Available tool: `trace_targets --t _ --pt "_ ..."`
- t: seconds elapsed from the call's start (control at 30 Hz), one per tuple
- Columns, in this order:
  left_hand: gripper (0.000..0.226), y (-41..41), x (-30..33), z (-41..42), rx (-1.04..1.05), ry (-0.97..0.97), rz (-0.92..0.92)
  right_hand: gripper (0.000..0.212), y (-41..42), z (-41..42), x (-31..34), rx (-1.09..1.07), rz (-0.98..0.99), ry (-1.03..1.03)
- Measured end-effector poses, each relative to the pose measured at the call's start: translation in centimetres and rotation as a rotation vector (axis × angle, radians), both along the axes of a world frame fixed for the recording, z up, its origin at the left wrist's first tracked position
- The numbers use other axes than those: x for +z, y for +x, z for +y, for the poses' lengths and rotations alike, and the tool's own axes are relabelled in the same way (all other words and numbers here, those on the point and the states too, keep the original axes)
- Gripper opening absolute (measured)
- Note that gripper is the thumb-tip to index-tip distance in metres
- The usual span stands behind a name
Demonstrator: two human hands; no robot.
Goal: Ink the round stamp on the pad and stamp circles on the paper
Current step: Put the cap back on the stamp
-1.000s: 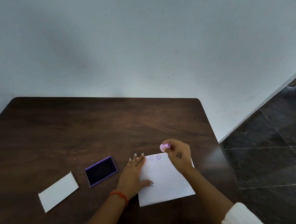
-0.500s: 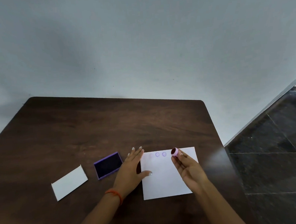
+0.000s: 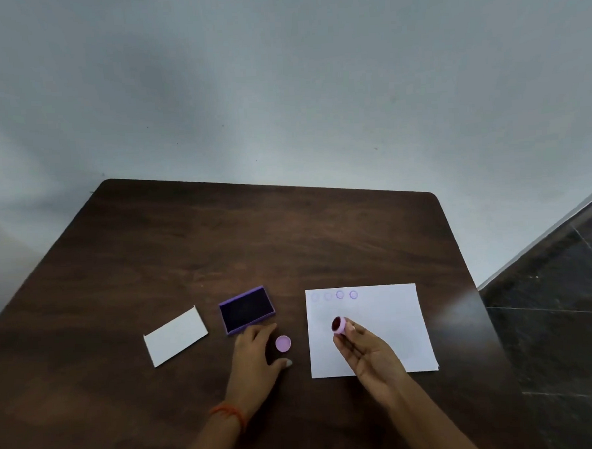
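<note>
A white paper (image 3: 389, 322) lies on the dark wooden table (image 3: 254, 236), with several purple stamped circles (image 3: 346, 294) along its top edge, the left ones faint. My right hand (image 3: 366, 351) hovers over the paper, palm up, holding the small pink round stamp (image 3: 338, 325) at the fingertips with its dark inked face turned toward me. An open purple ink pad (image 3: 247, 310) sits left of the paper. My left hand (image 3: 256, 350) rests flat on the table just below the pad, holding nothing. A pink round cap (image 3: 283, 343) lies between its thumb and fingers.
A white card-like lid (image 3: 175, 335) lies left of the ink pad. The table's right edge drops to a dark tiled floor (image 3: 566, 313). A pale wall (image 3: 280, 87) stands behind the table's far edge.
My left hand slid off the paper's edge to the table below the ink pad, uncovering the pink cap. My right hand drew the stamp back from the top row and turned its face up.
</note>
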State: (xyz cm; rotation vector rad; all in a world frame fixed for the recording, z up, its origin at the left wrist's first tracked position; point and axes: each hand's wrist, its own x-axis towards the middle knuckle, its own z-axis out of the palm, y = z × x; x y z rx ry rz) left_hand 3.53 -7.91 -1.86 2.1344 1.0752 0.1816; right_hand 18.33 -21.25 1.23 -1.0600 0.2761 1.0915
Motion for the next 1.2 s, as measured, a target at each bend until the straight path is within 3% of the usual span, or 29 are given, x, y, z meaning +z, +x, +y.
trace_targets --t 0.33,0.5,0.73,1.2 --pt "0.030 0.9 0.2 0.1 -0.016 -0.003 -0.024 0.012 -1.0 0.6 -0.9 0.067 -0.040 -0.079" --pt "0.028 1.3 1.2 -0.3 -0.063 -0.019 -0.097 0.013 -1.5 1.5 -0.1 0.124 -0.204 -0.127" --pt "0.023 1.8 2.8 -0.9 -0.093 -0.032 -0.224 0.013 -2.6 2.9 0.8 0.245 -0.643 -0.217" --pt "0.036 1.0 3.7 -0.6 -0.093 -0.099 -0.312 0.012 -2.4 3.0 1.0 0.371 -1.006 -0.277"
